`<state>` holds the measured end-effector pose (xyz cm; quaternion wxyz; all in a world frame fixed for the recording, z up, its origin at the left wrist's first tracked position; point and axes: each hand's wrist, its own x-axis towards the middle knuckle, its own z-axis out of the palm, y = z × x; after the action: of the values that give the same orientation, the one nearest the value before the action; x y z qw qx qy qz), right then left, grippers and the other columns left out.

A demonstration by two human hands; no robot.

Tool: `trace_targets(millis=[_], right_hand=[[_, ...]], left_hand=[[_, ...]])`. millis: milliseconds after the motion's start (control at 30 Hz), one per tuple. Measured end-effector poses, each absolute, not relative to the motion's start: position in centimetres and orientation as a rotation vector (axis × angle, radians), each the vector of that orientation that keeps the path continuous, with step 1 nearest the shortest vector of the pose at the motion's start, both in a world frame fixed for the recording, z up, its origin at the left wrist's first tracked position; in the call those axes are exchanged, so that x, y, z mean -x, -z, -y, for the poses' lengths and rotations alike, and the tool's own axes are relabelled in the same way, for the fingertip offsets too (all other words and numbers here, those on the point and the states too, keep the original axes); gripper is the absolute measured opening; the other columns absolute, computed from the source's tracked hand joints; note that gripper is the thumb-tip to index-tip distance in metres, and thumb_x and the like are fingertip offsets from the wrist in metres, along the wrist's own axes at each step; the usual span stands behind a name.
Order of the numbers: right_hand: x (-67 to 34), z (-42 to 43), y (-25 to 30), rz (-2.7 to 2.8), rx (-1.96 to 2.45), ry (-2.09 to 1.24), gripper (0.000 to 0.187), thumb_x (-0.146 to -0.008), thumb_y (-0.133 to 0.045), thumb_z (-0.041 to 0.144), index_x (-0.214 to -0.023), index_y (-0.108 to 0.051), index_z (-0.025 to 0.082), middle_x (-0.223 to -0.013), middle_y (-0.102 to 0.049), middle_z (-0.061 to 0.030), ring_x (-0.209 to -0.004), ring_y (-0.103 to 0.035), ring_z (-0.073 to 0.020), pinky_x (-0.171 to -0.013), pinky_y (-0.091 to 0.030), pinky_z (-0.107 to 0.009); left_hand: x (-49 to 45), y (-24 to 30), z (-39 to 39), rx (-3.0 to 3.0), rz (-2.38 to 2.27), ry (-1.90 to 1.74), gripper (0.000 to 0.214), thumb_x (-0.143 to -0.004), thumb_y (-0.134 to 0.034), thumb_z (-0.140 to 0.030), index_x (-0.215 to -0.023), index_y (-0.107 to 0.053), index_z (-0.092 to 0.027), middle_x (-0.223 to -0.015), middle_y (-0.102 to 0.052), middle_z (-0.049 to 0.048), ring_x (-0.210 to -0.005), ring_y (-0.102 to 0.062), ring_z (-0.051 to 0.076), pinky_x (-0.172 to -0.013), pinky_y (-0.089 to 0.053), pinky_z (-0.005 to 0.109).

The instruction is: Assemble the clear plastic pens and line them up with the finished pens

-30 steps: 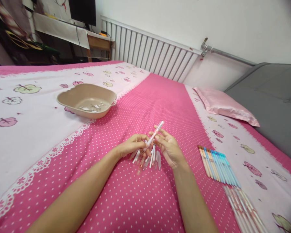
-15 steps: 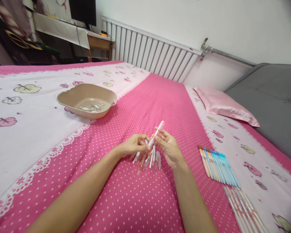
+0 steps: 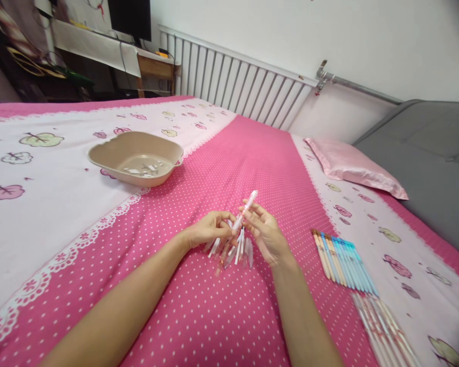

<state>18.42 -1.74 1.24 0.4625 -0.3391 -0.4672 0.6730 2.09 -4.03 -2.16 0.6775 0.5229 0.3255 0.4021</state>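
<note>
Head | left hand (image 3: 208,229), right hand (image 3: 268,232) — angled inward | both pinching tilted pen (image 3: 249,203)

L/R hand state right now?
Left hand: closed, pinching the pale pen low down.
Right hand: closed, holding the same pen higher up.

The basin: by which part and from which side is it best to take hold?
Probably grip the basin by the small lip at its rim's right end, coming from the near right: the lip juts outward and that end is nearest the left hand. It stands open side up with pale scraps inside, so keep it level.
</note>
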Motion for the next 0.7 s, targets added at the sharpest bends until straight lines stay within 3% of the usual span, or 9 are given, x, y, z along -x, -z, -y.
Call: trace_targets(millis=[100,267,700], right_hand=[[-18.55,1.62,-1.1,1.171,0.793,-1.729,0.038,-0.067,-0.074,0.022,-0.101,-0.059,0.02,-0.099,-0.068,-0.0042,-0.082,-0.064,-0.0129,-0.073,-0.051,-0.024],[-18.49,1.61,-0.93,1.155,0.791,-1.769,0.042,-0.066,-0.075,0.022,-0.105,-0.057,0.019,-0.089,-0.07,-0.0035,-0.081,-0.067,-0.0158,-0.074,-0.054,-0.028],[-18.57,1.48,-0.75,1.139,0.88,-1.672,0.043,-0.061,-0.079,0.022,-0.098,-0.059,0.018,-0.081,-0.071,-0.0034,-0.071,-0.067,-0.0148,-0.068,-0.054,-0.026]], left_hand=[[-2.12,2.01,4.11,-1.138,-0.717,-0.913,0.036,-0.072,-0.069,-0.035,-0.094,-0.053,-0.012,-0.07,-0.07,0.0079,-0.053,-0.064,0.017,-0.048,-0.046,0.023],[-2.17,1.76,4.2,-1.137,-0.704,-0.901,0.04,-0.075,-0.066,-0.033,-0.105,-0.054,-0.01,-0.071,-0.07,0.0086,-0.055,-0.065,0.018,-0.048,-0.047,0.024],[-2.12,2.1,3.91,-1.209,-0.74,-0.905,0.043,-0.07,-0.072,-0.04,-0.096,-0.059,-0.009,-0.076,-0.071,0.0104,-0.054,-0.063,0.014,-0.049,-0.045,0.02]])
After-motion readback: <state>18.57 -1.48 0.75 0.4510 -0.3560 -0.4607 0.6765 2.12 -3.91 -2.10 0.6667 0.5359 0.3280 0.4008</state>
